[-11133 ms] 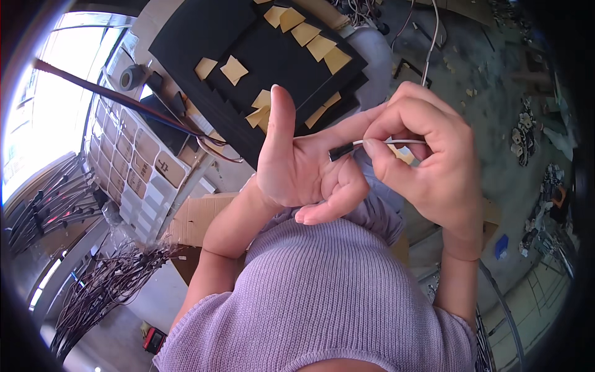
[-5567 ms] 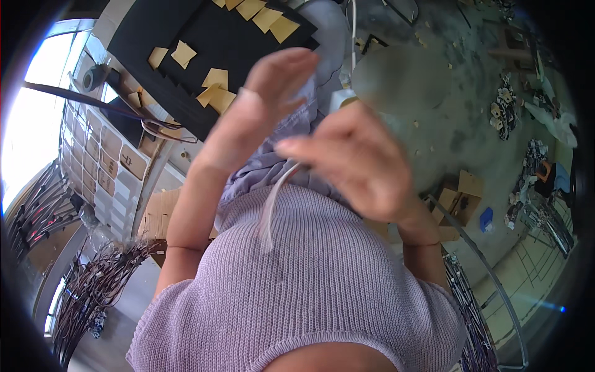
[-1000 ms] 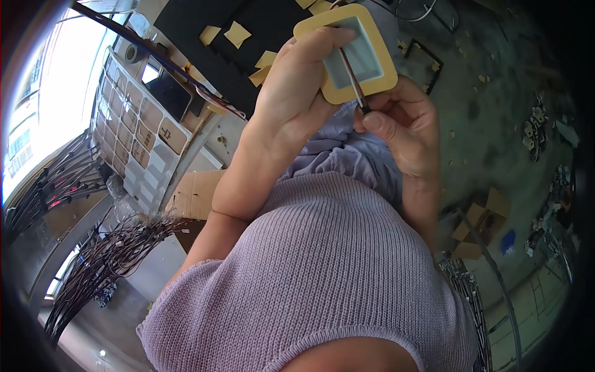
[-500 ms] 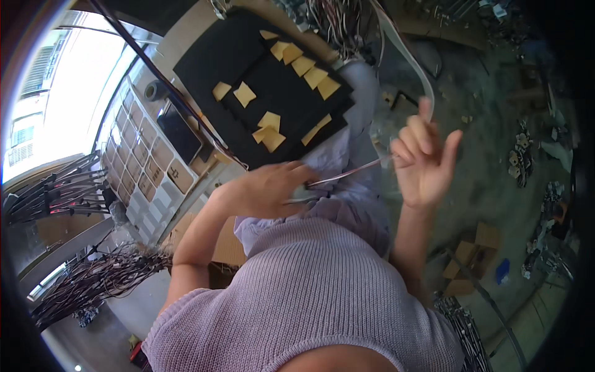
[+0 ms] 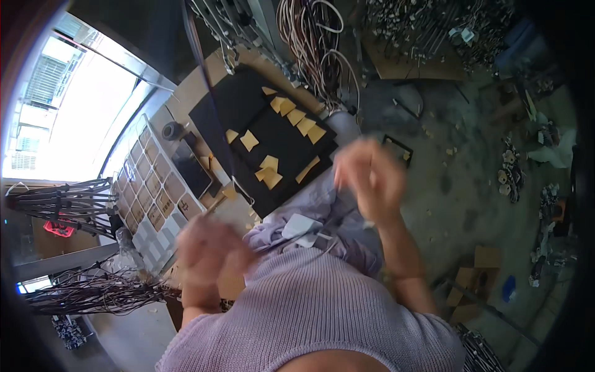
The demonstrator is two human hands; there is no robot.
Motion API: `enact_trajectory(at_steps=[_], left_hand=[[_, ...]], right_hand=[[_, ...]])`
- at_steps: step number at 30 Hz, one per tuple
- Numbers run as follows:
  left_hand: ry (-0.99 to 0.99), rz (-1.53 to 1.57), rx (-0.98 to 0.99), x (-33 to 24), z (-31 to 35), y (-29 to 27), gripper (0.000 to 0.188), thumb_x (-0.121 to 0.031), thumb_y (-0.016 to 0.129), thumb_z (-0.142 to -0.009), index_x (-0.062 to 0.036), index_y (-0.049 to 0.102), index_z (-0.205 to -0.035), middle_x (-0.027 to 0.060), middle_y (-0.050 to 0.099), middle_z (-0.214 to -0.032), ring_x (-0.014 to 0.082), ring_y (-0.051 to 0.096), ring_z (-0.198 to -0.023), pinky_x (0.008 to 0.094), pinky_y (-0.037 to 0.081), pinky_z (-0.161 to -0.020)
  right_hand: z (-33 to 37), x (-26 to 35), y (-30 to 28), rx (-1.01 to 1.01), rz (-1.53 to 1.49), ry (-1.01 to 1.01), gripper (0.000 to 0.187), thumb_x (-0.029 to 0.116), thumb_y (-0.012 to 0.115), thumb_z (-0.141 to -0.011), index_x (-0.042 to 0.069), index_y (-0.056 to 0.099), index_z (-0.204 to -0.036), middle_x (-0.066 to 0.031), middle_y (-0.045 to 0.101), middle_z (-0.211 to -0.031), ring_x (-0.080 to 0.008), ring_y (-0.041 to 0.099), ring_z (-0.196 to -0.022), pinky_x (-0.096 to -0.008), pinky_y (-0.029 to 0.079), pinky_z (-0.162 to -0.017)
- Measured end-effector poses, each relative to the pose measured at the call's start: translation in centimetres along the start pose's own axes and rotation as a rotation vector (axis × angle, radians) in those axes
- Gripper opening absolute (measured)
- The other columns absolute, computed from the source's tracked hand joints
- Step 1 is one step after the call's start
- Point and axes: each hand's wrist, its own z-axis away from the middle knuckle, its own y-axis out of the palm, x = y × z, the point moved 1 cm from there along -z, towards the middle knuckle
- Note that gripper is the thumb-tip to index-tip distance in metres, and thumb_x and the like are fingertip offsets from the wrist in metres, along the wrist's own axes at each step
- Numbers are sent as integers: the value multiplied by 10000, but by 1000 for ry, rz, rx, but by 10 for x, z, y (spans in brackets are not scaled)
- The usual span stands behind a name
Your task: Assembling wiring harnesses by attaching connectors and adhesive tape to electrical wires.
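Both hands hang apart above my lap, smeared by motion. My left hand [image 5: 214, 251] is at the left of my waist, its fingers too blurred to read. My right hand [image 5: 375, 177] is raised beside the black pad's right corner, fingers bent downward; whether it holds anything does not show. Between them, a white flat piece [image 5: 302, 226] and a thin pale cable [image 5: 328, 246] rest on my lap. Ahead lies the black pad [image 5: 232, 105], dotted with several small yellow paper-like pieces [image 5: 269, 172]. A dark cable [image 5: 217, 118] runs down across it.
Left of the pad are a dark phone-like slab [image 5: 191, 168], a tape roll [image 5: 171, 130] and a white grid rack [image 5: 164, 180]. Cable bundles hang at the far side [image 5: 304, 43] and lower left [image 5: 93, 288]. An open cardboard box [image 5: 474, 282] stands on the right floor.
My left hand has moved left and back from the lap, and my right hand inward. The pale cable no longer stretches between them. The view has tilted, showing more of the far side.
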Motion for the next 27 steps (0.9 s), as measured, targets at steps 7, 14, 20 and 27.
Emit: enact_trajectory(at_steps=[7, 14, 20, 27], left_hand=[[436, 53, -170, -129, 46, -57, 204, -186, 385, -1027, -62, 537, -1080, -2, 418, -607, 44, 332, -378, 196, 269, -289], [874, -1867, -997, -59, 23, -71, 339, -143, 528, -977, 29, 448, -1258, 162, 513, -1205, 272, 574, -1053, 407, 501, -923], [263, -551, 155, 50, -76, 97, 408, -111, 656, -853, 17, 485, -1201, 198, 537, -1192, 274, 545, -1101, 354, 426, -934], [-396, -322, 271, 32, -41, 15, 183, -180, 474, -993, -30, 579, -990, 60, 610, -850, 149, 562, -767, 291, 461, -701]], right_hand=[[-102, -121, -36, -179, 598, -55, 344, 109, 695, -837, 8, 548, -1132, -124, 643, -882, -191, 643, -769, -297, 510, -712], [-60, -11, -89, -428, 888, -428, 126, 51, 554, -935, -7, 647, -998, -107, 619, -860, -202, 610, -720, -288, 464, -642], [-28, 63, -27, 333, 782, -440, 38, 63, 638, -824, 46, 628, -856, -80, 633, -794, -237, 622, -686, -321, 493, -609], [-47, 40, -228, -633, 980, -152, 283, 246, 535, -985, -5, 660, -945, -42, 670, -888, -124, 597, -823, -264, 480, -761]])
